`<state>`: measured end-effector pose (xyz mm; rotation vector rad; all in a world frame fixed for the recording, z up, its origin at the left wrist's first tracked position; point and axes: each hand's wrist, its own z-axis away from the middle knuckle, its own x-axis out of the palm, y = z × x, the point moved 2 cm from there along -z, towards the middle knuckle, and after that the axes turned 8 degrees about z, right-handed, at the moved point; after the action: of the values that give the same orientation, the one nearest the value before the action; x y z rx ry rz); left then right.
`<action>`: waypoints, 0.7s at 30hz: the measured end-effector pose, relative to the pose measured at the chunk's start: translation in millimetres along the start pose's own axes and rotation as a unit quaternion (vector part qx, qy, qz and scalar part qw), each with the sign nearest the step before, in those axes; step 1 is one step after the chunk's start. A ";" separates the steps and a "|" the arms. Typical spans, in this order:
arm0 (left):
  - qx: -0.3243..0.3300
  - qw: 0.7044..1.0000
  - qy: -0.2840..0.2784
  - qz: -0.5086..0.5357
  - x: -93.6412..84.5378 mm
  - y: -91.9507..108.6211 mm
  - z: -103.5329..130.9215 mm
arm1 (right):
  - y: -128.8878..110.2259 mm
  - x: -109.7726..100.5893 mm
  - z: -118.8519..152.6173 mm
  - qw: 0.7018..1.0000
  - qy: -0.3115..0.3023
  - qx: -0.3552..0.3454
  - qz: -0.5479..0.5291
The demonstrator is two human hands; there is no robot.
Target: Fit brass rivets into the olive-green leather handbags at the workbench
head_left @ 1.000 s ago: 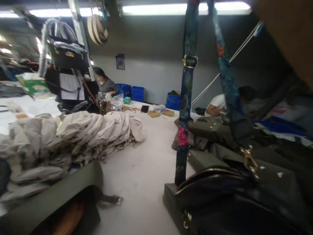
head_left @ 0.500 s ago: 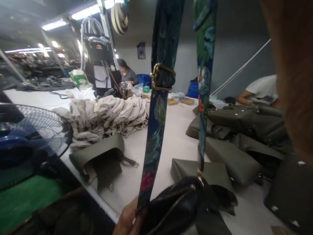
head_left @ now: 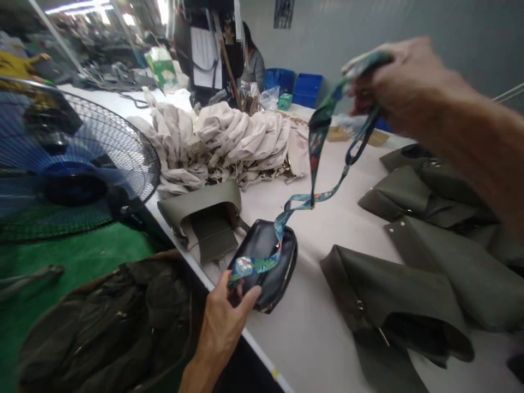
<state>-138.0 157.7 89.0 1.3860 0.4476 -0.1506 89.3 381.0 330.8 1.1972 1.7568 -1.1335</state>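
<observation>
A small black zippered bag (head_left: 268, 273) rests on the white table near its front edge. My left hand (head_left: 229, 311) grips the bag's near left end, thumb on top, where the strap joins it. From that end a blue-green floral strap (head_left: 315, 147) crosses the bag and rises in loops to the right. High on the right, my right hand (head_left: 380, 76) is closed round the strap's upper loop. An olive-green bag piece (head_left: 204, 218) lies open just behind the black bag.
Several olive-green bag pieces (head_left: 393, 289) cover the table's right side. A heap of beige pieces (head_left: 245, 136) lies behind. At left stand a blue fan (head_left: 77, 169) and a dark sack (head_left: 114, 322) below the table edge. Another person (head_left: 256, 63) sits at the back.
The black bag has come down onto the table, farther left. Its strap, stretched upright before, now hangs in loose loops. My right hand has come into view, and the camera looks lower.
</observation>
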 end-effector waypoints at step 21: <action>0.405 0.781 -0.067 -0.471 84.4 -54.7 17.0 | 54.2 253.3 376.9 0.984 -0.162 -0.029 0.070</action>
<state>-77.5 144.0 8.0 1.8373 1.0052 -1.4018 91.5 120.6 -45.2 1.0185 1.4275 -1.1165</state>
